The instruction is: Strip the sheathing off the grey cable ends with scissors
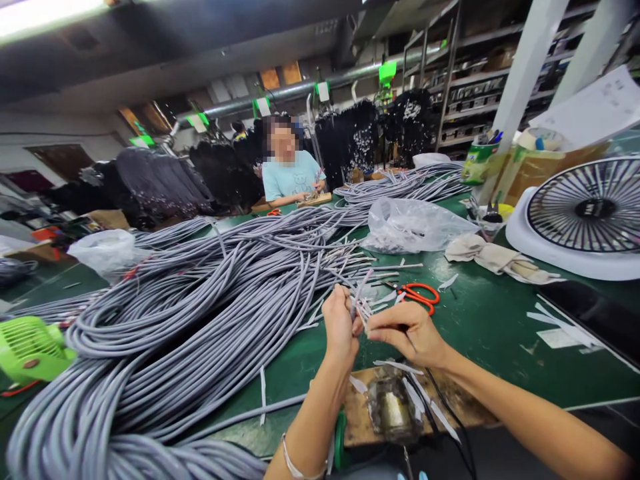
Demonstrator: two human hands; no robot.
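Observation:
My left hand (341,321) is closed round the end of a grey cable (354,309), whose thin pale and pinkish wires fan out at the top. Close beside it, my right hand (413,331) pinches at those wires with thumb and forefinger. A slim dark thing pokes out below the right fingers; its kind is not clear. Behind the hands lie many stripped cable ends (345,261). Red-handled scissors (420,295) rest on the green table just beyond my right hand. Under my hands, a metal cylinder device (394,407) sits on a wooden board (357,423).
Large bundles of grey cable (200,313) cover the left and middle. A green fan (33,350) stands at far left, a white fan (590,207) at right. A plastic bag (415,223), a cloth glove (493,257) and a dark flat panel (595,317) lie rightward. Another person (293,173) sits opposite.

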